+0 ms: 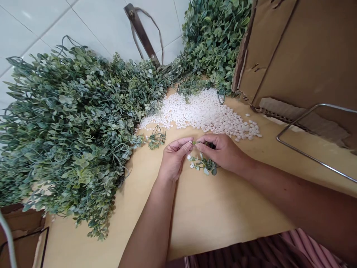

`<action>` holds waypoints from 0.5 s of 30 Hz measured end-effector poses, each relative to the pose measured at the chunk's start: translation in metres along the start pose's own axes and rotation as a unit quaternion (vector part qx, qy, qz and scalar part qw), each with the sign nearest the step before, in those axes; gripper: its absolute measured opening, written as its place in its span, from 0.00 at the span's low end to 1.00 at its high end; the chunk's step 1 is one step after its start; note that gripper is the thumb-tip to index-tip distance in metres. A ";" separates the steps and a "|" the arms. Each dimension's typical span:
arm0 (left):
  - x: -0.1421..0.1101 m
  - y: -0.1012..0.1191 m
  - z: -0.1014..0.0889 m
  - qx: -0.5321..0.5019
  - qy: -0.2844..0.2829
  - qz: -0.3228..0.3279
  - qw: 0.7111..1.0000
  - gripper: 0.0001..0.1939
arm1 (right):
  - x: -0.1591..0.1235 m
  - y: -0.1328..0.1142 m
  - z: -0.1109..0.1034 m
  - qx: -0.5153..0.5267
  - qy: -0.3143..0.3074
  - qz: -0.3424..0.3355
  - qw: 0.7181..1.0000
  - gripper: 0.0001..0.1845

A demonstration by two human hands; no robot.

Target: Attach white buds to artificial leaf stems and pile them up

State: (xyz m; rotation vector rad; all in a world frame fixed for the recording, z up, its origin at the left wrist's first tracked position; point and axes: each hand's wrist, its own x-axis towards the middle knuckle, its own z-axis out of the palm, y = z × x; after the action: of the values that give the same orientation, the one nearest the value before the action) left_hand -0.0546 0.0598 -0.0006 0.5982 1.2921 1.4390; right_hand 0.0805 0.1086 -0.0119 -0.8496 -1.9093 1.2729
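Observation:
Both hands meet fingertip to fingertip above the table, just in front of a heap of small white beads [195,111]. My right hand [220,149] pinches an artificial leaf sprig [205,163], whose green leaves and a few white tips hang below the fingers. My left hand [177,154] is closed in a pinch beside it, with a small white bead [190,142] at its fingertips. Part of the sprig is hidden behind the right hand. Left of the hands, a short loose sprig [156,138] lies on the wood.
A large pile of artificial greenery [83,119] covers the left side. More greenery [217,37] stands at the back, beside a cardboard box [301,56]. A bent metal wire frame [306,152] is at the right. A dark metal strip [142,33] leans on the tiled wall [92,22].

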 end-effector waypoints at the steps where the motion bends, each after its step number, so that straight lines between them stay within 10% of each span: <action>1: 0.000 0.000 0.000 0.001 0.002 0.000 1.000 0.13 | 0.000 0.000 0.000 -0.001 0.001 0.001 1.000 0.11; 15: 0.001 -0.003 0.000 0.025 0.002 0.000 1.000 0.15 | -0.002 -0.001 0.000 -0.023 0.014 0.020 0.999 0.10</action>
State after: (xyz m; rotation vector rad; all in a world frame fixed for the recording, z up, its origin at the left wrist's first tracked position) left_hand -0.0534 0.0601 -0.0031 0.6286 1.3337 1.4115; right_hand 0.0814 0.1063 -0.0116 -0.9298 -1.9140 1.2388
